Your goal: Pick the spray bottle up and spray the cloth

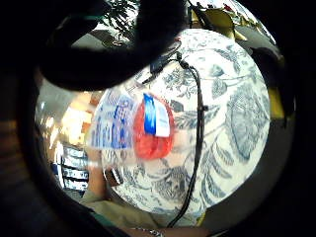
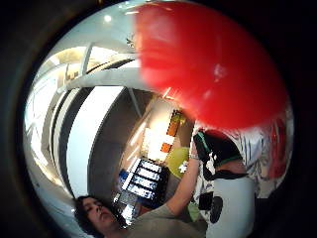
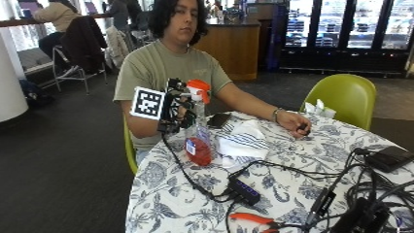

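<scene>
We've got the spray bottle (image 3: 198, 127) lifted just off the table (image 3: 323, 160), red liquid sloshing low in it. Our gloved right hand (image 3: 176, 108) grips its neck up by the red-and-white trigger head, nozzle aimed toward the striped cloth (image 3: 242, 141) lying right beside it, probably lined up for 1 squirt.
</scene>
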